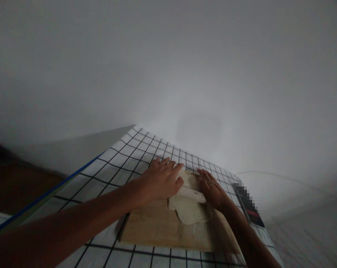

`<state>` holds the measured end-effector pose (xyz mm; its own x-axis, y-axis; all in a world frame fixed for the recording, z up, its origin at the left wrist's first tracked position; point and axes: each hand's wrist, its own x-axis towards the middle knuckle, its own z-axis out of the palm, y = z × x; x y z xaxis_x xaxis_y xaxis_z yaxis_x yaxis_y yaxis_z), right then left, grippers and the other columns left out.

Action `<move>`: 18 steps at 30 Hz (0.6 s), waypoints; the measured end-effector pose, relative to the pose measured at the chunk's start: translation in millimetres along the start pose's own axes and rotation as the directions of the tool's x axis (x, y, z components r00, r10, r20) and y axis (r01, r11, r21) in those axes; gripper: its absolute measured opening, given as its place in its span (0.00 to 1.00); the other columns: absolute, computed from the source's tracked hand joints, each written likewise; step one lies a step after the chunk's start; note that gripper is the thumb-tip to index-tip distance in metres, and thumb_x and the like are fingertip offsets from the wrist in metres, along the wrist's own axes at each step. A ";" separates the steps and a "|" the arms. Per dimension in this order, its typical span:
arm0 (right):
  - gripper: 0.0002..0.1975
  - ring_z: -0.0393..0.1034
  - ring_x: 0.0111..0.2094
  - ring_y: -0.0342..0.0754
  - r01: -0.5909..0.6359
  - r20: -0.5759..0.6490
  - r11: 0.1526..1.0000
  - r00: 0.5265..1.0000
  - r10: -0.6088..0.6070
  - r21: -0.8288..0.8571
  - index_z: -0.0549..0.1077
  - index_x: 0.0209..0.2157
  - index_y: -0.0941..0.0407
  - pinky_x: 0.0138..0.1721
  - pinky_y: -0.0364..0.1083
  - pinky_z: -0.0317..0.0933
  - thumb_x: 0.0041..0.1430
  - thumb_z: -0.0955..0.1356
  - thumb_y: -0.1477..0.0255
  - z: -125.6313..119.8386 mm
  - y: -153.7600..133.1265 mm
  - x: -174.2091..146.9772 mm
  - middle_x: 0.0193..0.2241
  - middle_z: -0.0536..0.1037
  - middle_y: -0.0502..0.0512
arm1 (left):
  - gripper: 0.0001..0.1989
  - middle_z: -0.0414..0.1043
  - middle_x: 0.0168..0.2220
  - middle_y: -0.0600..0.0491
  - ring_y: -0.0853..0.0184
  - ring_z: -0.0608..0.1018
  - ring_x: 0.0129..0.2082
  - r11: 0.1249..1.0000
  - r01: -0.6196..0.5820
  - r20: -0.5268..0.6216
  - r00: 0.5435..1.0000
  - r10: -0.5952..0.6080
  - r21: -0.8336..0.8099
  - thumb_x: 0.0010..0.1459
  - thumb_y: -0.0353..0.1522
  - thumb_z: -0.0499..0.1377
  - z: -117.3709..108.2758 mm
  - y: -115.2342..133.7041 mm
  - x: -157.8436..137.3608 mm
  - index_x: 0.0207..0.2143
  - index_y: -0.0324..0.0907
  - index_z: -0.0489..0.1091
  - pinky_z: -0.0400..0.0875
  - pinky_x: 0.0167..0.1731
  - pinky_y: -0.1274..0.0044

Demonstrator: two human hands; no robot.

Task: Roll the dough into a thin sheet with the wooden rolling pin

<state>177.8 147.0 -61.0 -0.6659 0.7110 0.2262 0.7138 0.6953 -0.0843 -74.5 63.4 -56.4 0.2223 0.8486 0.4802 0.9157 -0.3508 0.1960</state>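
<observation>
A floured rolling pin point(193, 194) lies across a flat, uneven sheet of pale dough point(195, 212) on a wooden board point(151, 230). My left hand point(163, 178) rests palm down over the pin's left end, its fingers stretched out and spread. At the other end, my right hand point(213, 190) lies over the pin with its fingers extended forward. Both palms hide the ends of the pin. Some dough shows beyond the pin, between my hands, and a rounded lobe of it spreads on the near side.
Under the board is a white tablecloth point(112, 173) with a black grid, edged in blue at the left. A dark flat object point(249, 206), partly pixelated, lies at the table's right edge. A plain pale wall point(168, 74) stands behind, with a thin cable point(280, 175) along it.
</observation>
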 end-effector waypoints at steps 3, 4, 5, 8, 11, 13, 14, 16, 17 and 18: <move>0.24 0.50 0.67 0.54 -0.018 0.000 1.000 1.000 0.018 -0.018 0.59 0.63 0.60 0.64 0.60 0.51 0.71 0.51 0.69 0.8 -1.8 -11.3 0.64 0.62 0.64 | 0.23 0.72 0.53 0.43 0.50 0.69 0.57 1.000 -0.012 -0.002 1.000 0.012 0.005 0.64 0.37 0.49 -1.2 0.9 0.0 0.59 0.41 0.62 0.59 0.54 0.56; 0.24 0.49 0.67 0.55 0.001 0.005 1.000 1.000 -0.001 -0.026 0.59 0.63 0.59 0.64 0.60 0.50 0.71 0.51 0.69 0.1 -2.8 -14.8 0.65 0.61 0.63 | 0.23 0.72 0.53 0.42 0.49 0.68 0.57 1.000 -0.016 -0.005 1.000 0.016 0.008 0.64 0.37 0.49 -1.3 0.9 0.1 0.59 0.41 0.62 0.59 0.54 0.56; 0.24 0.48 0.67 0.55 0.030 0.008 0.999 1.000 -0.030 -0.034 0.60 0.63 0.59 0.65 0.61 0.49 0.71 0.51 0.69 -0.9 -4.1 -18.2 0.65 0.61 0.62 | 0.23 0.72 0.53 0.42 0.49 0.68 0.57 1.000 -0.022 -0.007 1.000 0.022 0.012 0.64 0.37 0.49 -1.4 0.8 0.2 0.59 0.41 0.62 0.59 0.54 0.56; 0.24 0.45 0.68 0.55 0.110 -0.003 0.993 0.994 -0.110 -0.033 0.60 0.63 0.57 0.65 0.61 0.48 0.70 0.51 0.69 -5.0 -11.1 -27.9 0.64 0.61 0.60 | 0.22 0.73 0.51 0.42 0.50 0.70 0.55 0.999 -0.037 -0.013 0.999 0.037 0.032 0.65 0.36 0.48 -1.6 0.7 0.4 0.58 0.41 0.63 0.60 0.52 0.57; 0.24 0.47 0.68 0.53 0.029 -0.031 0.999 0.999 -0.030 -0.015 0.58 0.64 0.55 0.65 0.60 0.51 0.70 0.52 0.68 -7.3 -22.0 -37.9 0.64 0.62 0.58 | 0.21 0.73 0.51 0.43 0.50 0.71 0.55 0.997 -0.049 -0.035 0.998 0.051 0.053 0.65 0.36 0.47 -1.9 0.9 0.7 0.57 0.40 0.64 0.60 0.53 0.57; 0.25 0.48 0.67 0.52 -0.054 -0.050 0.999 0.997 0.054 -0.003 0.58 0.65 0.55 0.65 0.59 0.51 0.70 0.53 0.67 -6.9 -30.5 -45.1 0.65 0.61 0.58 | 0.21 0.74 0.51 0.43 0.50 0.71 0.55 0.996 -0.062 -0.043 0.997 0.065 0.059 0.65 0.35 0.47 -2.4 1.1 1.3 0.57 0.40 0.65 0.60 0.53 0.57; 0.25 0.49 0.67 0.52 -0.079 -0.062 0.997 0.995 0.079 0.002 0.57 0.65 0.56 0.65 0.59 0.51 0.70 0.52 0.66 -6.3 -34.9 -48.7 0.65 0.60 0.58 | 0.21 0.74 0.50 0.43 0.50 0.70 0.55 0.996 -0.068 -0.044 0.997 0.071 0.058 0.65 0.35 0.47 -2.7 1.2 1.6 0.57 0.40 0.65 0.60 0.53 0.57; 0.26 0.48 0.67 0.52 -0.091 -0.081 0.996 0.993 0.091 0.001 0.57 0.65 0.58 0.65 0.59 0.50 0.71 0.52 0.66 -5.2 -44.1 -55.5 0.65 0.60 0.60 | 0.20 0.74 0.50 0.43 0.50 0.70 0.56 0.996 -0.074 -0.044 0.996 0.076 0.052 0.64 0.35 0.48 -3.3 1.4 2.1 0.56 0.41 0.66 0.60 0.54 0.58; 0.26 0.48 0.67 0.53 -0.100 -0.089 0.995 0.991 0.099 -0.001 0.57 0.65 0.59 0.65 0.59 0.50 0.71 0.52 0.66 -4.9 -49.1 -58.5 0.65 0.61 0.60 | 0.20 0.74 0.51 0.43 0.50 0.70 0.56 0.996 -0.072 -0.046 0.996 0.074 0.049 0.64 0.35 0.48 -3.3 1.5 2.1 0.56 0.41 0.66 0.59 0.54 0.58; 0.26 0.49 0.67 0.53 -0.115 -0.091 0.993 0.989 0.114 -0.002 0.58 0.65 0.59 0.65 0.59 0.50 0.71 0.52 0.66 -4.9 -54.4 -61.2 0.64 0.61 0.61 | 0.20 0.74 0.51 0.44 0.51 0.70 0.56 0.996 -0.069 -0.050 0.996 0.072 0.047 0.64 0.35 0.48 -3.2 1.5 2.0 0.56 0.41 0.66 0.59 0.55 0.57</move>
<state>180.8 65.1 -65.4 -0.5575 0.7731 0.3024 0.7858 0.6090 -0.1082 -73.7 63.3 -52.4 0.2703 0.8003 0.5352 0.9129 -0.3897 0.1216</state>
